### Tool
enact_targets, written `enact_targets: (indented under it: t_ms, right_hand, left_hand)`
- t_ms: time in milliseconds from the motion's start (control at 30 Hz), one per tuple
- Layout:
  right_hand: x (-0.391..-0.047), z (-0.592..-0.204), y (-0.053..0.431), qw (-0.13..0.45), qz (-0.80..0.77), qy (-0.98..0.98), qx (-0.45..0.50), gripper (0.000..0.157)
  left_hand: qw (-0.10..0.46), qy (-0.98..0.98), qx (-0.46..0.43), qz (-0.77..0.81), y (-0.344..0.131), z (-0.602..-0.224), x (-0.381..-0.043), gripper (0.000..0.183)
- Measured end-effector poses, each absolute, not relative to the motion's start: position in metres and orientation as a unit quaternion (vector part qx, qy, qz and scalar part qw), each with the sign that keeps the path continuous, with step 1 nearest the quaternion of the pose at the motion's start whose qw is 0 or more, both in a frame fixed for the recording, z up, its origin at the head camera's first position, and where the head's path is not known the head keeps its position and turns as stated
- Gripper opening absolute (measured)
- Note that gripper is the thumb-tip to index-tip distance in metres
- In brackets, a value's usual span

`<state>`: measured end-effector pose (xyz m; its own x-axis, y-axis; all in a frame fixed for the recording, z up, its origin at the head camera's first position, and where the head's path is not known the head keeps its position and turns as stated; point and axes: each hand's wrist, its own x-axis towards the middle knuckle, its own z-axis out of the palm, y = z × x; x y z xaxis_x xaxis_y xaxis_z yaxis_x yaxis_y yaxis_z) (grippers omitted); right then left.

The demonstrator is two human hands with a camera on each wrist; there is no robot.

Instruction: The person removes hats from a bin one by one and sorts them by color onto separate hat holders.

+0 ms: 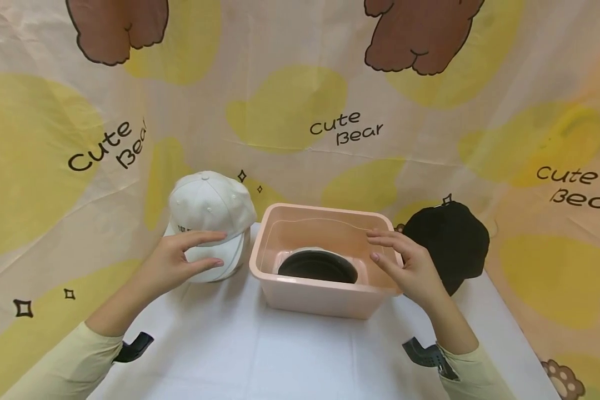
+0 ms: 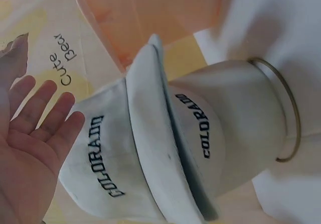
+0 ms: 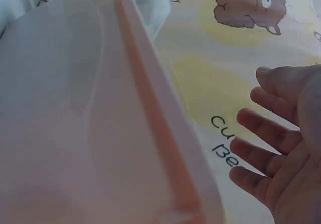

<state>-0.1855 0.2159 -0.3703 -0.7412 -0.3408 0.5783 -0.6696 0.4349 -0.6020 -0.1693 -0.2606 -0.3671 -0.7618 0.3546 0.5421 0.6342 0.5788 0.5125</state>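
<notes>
A white baseball cap (image 1: 210,205) sits at the left, its brim toward me; in the left wrist view "COLORADO" is lettered on the white cap (image 2: 105,148) and again on a white surface below its brim. In front of the cap, my left hand (image 1: 177,258) holds nothing, fingers extended and thumb apart. A pink plastic bin (image 1: 320,300) stands in the middle with a black rounded thing (image 1: 317,266) inside, a white edge showing behind it. My right hand (image 1: 410,264) is empty, fingers spread over the bin's right side. Behind it is a black cap (image 1: 450,239).
A white-covered table (image 1: 300,361) bears these things. A patterned cloth (image 1: 280,83) with bears and "Cute Bear" lettering hangs behind and at both sides. A brass-coloured ring (image 2: 293,108) circles the base under the white cap. Black straps (image 1: 135,347) are on both wrists.
</notes>
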Motion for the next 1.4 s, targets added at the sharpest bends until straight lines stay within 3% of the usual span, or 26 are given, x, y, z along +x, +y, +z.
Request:
enact_targets:
  t_ms: [500, 900, 1400]
  right_hand:
    - [-0.169, -0.4, 0.239, 0.18, 0.416, -0.843, 0.288, 0.063]
    - [-0.171, -0.414, 0.249, 0.111, 0.397, -0.87, 0.271, 0.09]
    - [-0.174, -0.415, 0.263, 0.05, 0.373, -0.898, 0.23, 0.108]
  left_hand:
    - [0.109, -0.88, -0.312, -0.34, -0.21, -0.343, -0.193, 0.054]
    - [0.052, -0.895, -0.321, -0.304, -0.18, -0.328, -0.21, 0.058]
    - [-0.044, -0.909, -0.337, -0.241, -0.151, -0.304, -0.237, 0.056]
